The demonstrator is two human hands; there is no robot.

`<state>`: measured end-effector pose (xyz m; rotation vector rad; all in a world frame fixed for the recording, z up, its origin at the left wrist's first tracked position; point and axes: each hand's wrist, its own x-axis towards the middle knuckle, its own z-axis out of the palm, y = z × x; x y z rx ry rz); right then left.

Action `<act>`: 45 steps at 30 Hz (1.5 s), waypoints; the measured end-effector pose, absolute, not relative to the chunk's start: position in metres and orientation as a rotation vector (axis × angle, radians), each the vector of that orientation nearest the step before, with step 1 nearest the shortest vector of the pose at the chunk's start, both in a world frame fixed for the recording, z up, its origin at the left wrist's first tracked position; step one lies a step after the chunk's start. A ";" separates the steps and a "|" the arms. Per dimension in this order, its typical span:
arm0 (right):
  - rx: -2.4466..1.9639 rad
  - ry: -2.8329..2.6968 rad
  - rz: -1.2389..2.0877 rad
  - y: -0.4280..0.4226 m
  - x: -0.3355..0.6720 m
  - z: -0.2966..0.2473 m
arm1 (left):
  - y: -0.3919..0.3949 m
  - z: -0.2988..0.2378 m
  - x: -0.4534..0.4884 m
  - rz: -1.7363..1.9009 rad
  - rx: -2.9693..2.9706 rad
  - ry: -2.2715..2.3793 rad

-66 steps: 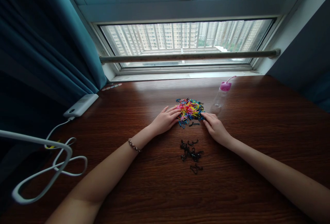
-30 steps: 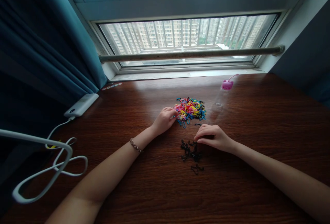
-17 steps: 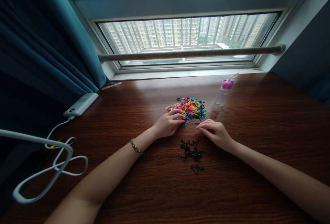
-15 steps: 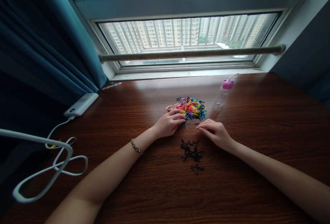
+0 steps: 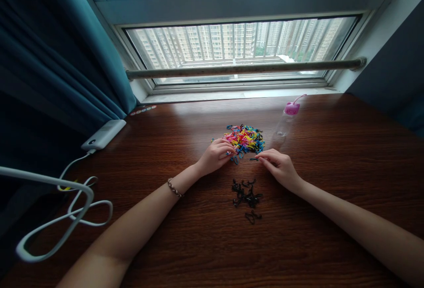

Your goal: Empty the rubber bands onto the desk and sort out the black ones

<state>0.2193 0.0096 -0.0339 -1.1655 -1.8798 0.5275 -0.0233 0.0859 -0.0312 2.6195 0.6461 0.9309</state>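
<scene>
A heap of small coloured elastic bands (image 5: 245,137) lies on the dark wooden table (image 5: 198,235). My left hand (image 5: 215,157) rests at the heap's left edge, fingers curled onto the bands. My right hand (image 5: 280,166) sits at the heap's near right edge, its fingertips pinched on a single black band (image 5: 254,159) lying on the wood. Nearer to me lies a small cluster of black bands (image 5: 245,196), apart from both hands. A beaded bracelet (image 5: 174,187) is on my left wrist.
A clear bottle with a pink cap (image 5: 285,123) stands just right of the heap. A white power bank (image 5: 104,134) lies at the far left with a white cable (image 5: 71,217) looping off it. A teal curtain (image 5: 59,58) hangs left; the window ledge (image 5: 232,96) runs behind.
My right hand went from the coloured heap back to the black cluster, then forward again to the heap's near edge. My left hand stayed at the heap, curling its fingers.
</scene>
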 end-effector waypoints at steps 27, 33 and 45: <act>-1.286 -1.664 0.728 0.023 0.229 -0.044 | 0.050 -0.019 -0.005 0.443 2.340 0.321; -1.289 -1.529 0.830 0.023 0.229 -0.044 | 0.054 -0.020 -0.007 0.483 2.466 0.310; -1.195 -1.389 0.974 0.020 0.225 -0.043 | 0.083 -0.041 -0.021 0.950 2.702 0.996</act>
